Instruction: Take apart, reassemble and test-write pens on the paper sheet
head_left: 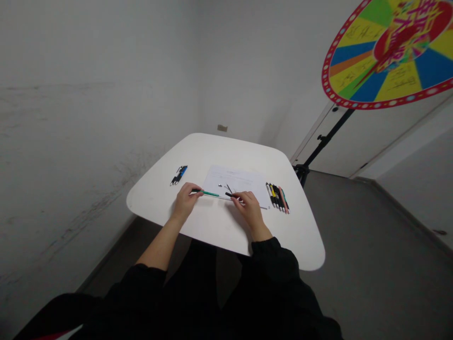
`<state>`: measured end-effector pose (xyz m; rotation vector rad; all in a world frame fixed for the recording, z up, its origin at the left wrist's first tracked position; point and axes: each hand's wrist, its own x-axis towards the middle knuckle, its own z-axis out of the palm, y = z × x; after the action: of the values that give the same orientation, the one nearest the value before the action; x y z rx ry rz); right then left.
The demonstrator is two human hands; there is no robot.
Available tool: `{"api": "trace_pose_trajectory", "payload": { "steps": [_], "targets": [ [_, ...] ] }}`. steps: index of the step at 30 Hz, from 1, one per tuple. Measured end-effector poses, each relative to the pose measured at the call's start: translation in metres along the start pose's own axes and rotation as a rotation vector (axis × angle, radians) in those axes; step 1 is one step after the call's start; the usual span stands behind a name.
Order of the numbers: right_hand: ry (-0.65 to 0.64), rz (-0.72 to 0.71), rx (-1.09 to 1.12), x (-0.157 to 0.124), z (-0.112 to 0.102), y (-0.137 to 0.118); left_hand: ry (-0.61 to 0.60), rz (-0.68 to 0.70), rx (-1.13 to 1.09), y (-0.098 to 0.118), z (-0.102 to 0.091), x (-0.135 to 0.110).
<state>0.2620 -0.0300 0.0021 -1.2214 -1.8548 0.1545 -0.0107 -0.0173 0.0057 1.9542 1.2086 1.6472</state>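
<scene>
My left hand [184, 202] is closed on a slim pen part with a green front [211, 193] and a darker rear end, which points right. Facing it, a short black pen part [229, 194] is pinched between the fingers of my right hand [249, 208]. A small gap separates the two parts. Both are held over the front edge of a white printed sheet [244, 177]. On the sheet lie a small shiny piece [220, 185] and a thin dark stick [229, 188], too small to make out fully.
Several blue and black pens [179, 175] lie on the white table [226, 147] at the left. At the right is a row of black, yellow, white and pink pens [278, 197]. A colourful prize wheel [382, 59] on a black stand rises at the right, beyond the table.
</scene>
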Motion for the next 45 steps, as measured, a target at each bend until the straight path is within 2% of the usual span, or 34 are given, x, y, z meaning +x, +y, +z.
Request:
{"api": "trace_pose_trajectory", "payload": {
  "steps": [5, 11, 18, 23, 26, 34, 39, 42, 45],
  "targets": [
    [0.194, 0.163, -0.087, 0.002, -0.005, 0.015, 0.008, 0.001, -0.008, -0.001, 0.001, -0.001],
    [0.272, 0.207, -0.245, 0.012, 0.001, 0.027, -0.017, -0.005, -0.019, 0.002, 0.0, -0.001],
    [0.174, 0.295, -0.306, 0.013, 0.007, 0.035, -0.023, -0.001, -0.015, 0.002, 0.0, -0.001],
    [0.012, 0.417, -0.427, 0.012, 0.003, 0.028, -0.019, -0.017, -0.018, 0.0, 0.001, -0.002],
    [-0.036, 0.445, -0.455, 0.014, 0.001, 0.024, -0.021, -0.021, -0.025, 0.001, 0.002, -0.002],
    [-0.025, 0.43, -0.449, 0.013, 0.0, 0.022, -0.029, -0.028, -0.017, 0.005, 0.0, -0.002],
    [0.074, 0.382, -0.401, 0.013, 0.0, 0.022, -0.03, -0.025, -0.022, 0.004, 0.0, -0.001],
    [0.135, 0.269, -0.334, 0.012, 0.001, 0.016, -0.04, -0.013, -0.027, 0.003, 0.001, -0.001],
    [0.107, 0.08, -0.248, 0.009, 0.004, 0.002, -0.061, -0.015, -0.052, 0.003, 0.002, -0.001]
  ]
}}
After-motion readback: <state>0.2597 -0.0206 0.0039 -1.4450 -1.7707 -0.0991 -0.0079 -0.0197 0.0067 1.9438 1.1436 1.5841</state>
